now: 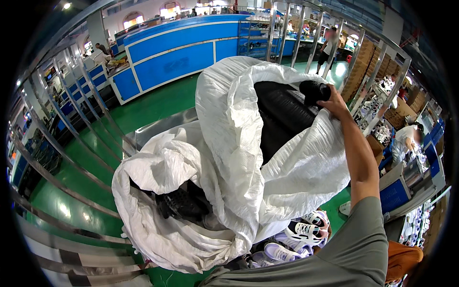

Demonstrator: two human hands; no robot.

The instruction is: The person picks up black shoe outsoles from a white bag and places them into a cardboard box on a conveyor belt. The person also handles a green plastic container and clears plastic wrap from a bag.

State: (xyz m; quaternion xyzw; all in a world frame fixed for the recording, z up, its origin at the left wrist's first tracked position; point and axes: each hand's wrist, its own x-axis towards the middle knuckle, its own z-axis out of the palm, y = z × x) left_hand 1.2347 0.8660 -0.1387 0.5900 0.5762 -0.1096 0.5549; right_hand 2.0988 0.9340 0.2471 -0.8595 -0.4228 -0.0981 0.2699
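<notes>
Right hand (335,103) clamped on a black piece (313,93) at the mouth of a white sack (229,103)

Hands: the right hand had its fingers closed on the end of the black piece. The left hand was out of sight; its state, and whether it touched anything, I could not tell.

Held item: short, dark, rounded, matt. It sat at the right side of the sack's mouth, above the dark contents (284,117). These looked smooth and slightly glossy; their kind could not be made out.

Sack: crinkled white woven sheeting, rim turned outward. Beside it, at the lower left, bunched white sheeting (131,222) opened around black textured pieces (181,203). Whether this was a second sack could not be determined.

Near surroundings: the person's grey sleeve (356,239) crossed at the lower right. White and lavender shoes (301,232) lay in a pile below the sack. A bright metal surface (165,123) showed just behind the sheeting.

Further out: metal bars (299,37), green floor (148,103), a long blue cabinet (177,50) with white framing, and a rack (252,40) at its right end. A person in dark shorts (329,47) stood beyond the bars. Cardboard boxes (361,67) were stacked to the right.
</notes>
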